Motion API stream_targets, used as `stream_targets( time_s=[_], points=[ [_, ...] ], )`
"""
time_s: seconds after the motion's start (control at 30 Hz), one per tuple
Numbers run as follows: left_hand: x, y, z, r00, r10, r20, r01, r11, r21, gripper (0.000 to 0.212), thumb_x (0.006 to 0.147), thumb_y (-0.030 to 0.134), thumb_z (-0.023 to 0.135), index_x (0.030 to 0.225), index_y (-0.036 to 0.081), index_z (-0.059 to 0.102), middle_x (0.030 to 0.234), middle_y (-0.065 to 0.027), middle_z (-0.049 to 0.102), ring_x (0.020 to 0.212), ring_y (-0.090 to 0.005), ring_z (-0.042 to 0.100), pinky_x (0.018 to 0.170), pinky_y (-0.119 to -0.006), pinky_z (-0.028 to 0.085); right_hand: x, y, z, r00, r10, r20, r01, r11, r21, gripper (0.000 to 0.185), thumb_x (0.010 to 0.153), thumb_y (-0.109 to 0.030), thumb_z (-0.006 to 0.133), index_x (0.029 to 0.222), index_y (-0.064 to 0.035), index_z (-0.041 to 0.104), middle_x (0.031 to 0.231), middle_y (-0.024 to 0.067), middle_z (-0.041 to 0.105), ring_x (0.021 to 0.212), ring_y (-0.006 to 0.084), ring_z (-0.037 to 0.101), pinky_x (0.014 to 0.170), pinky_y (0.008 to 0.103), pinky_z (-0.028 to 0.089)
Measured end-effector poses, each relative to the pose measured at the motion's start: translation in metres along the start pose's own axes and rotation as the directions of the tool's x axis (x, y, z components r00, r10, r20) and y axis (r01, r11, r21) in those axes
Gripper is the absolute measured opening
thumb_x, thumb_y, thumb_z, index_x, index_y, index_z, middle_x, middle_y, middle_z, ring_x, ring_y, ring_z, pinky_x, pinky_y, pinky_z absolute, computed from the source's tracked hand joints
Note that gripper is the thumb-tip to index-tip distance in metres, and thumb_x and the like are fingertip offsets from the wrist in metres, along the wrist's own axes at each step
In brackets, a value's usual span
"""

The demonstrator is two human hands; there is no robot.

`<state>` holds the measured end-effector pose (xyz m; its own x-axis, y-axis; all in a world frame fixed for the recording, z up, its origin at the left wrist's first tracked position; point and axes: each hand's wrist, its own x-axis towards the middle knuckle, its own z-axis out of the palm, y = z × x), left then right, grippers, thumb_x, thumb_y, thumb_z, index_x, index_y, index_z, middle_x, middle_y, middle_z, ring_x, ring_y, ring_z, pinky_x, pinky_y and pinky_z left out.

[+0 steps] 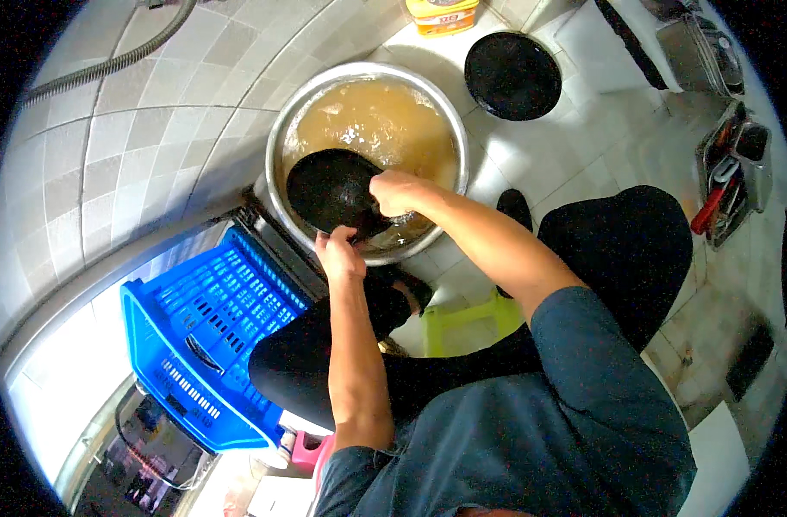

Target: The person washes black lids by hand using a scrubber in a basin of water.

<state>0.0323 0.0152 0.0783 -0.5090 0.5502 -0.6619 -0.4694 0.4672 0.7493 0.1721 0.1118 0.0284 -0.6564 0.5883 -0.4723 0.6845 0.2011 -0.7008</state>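
Observation:
A large round metal basin [367, 123] holds cloudy brown, bubbly water. Over its lower left part a round black pan or dish [332, 187] is tilted, partly in the water. My left hand [340, 252] grips the near rim of the black dish, thumb on top. At the dish's right side my right hand [397, 192] is closed, pressed to its inner surface; whether it holds a scrubber is hidden.
A blue plastic crate [206, 349] is at the left, by the tiled wall. Beyond the basin are a round black plate [513, 76] and a yellow container [442, 16]. A green stool [464, 323] and a bin with utensils [723, 187] stand right of it.

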Motion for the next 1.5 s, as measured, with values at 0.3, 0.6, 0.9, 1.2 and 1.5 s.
stream_targets(
  time_s=[0.3,0.6,0.9,1.2,1.5],
  points=[
    [-0.009,0.019,0.003,0.95,-0.037,0.309,-0.007,0.99,0.141,0.048,0.07,-0.01,0.054,0.116,0.002,0.052,0.098,-0.0093,0.061,0.081,-0.0236,0.062,0.068,-0.039,0.056,0.011,-0.039,-0.011,0.883,-0.355,-0.307,0.453,0.819,0.354,0.013,0.072,-0.014,0.071,0.083,-0.0064,0.069,0.083,0.0145,0.07,0.079,0.0324,0.068,0.071,0.043,0.052],
    [-0.034,0.004,0.026,0.959,-0.04,0.281,-0.024,0.975,0.219,0.047,0.068,-0.01,0.058,0.113,-0.001,0.049,0.086,-0.0103,0.06,0.078,-0.0261,0.06,0.067,-0.037,0.053,0.052,-0.018,-0.013,0.748,-0.012,-0.663,0.277,0.914,0.296,0.017,0.079,-0.021,0.07,0.08,-0.0046,0.063,0.079,0.0167,0.066,0.077,0.0379,0.064,0.067,0.0467,0.049],
    [0.01,-0.018,0.003,0.99,-0.138,0.029,0.134,0.985,0.111,0.032,0.07,-0.005,0.054,0.1,0.006,0.049,0.074,-0.0071,0.051,0.073,-0.0293,0.053,0.071,-0.043,0.052,0.047,0.032,-0.012,0.777,0.38,-0.502,-0.283,0.923,0.26,0.023,0.076,-0.004,0.057,0.094,0.0033,0.068,0.093,0.0275,0.067,0.091,0.0423,0.066,0.081,0.0468,0.052],
    [0.104,-0.064,-0.038,0.958,-0.286,0.029,0.285,0.958,0.035,0.022,0.069,-0.011,0.053,0.083,0.004,0.045,0.078,-0.0096,0.05,0.069,-0.0291,0.05,0.059,-0.044,0.044,0.045,0.032,-0.015,0.702,0.509,-0.498,-0.233,0.825,0.514,0.021,0.08,-0.018,0.063,0.091,-0.0012,0.069,0.087,0.0196,0.069,0.083,0.0346,0.067,0.076,0.041,0.051],
    [0.138,-0.118,-0.022,0.866,-0.465,0.185,0.48,0.876,-0.042,0.025,0.085,0.006,0.061,0.109,-0.001,0.061,0.11,-0.0142,0.063,0.102,-0.034,0.059,0.089,-0.051,0.049,0.022,0.055,0.012,0.713,0.565,-0.415,-0.165,0.71,0.685,0.024,0.076,-0.02,0.065,0.089,0.0001,0.069,0.085,0.0218,0.069,0.081,0.0351,0.068,0.076,0.0423,0.052]
  ],
)
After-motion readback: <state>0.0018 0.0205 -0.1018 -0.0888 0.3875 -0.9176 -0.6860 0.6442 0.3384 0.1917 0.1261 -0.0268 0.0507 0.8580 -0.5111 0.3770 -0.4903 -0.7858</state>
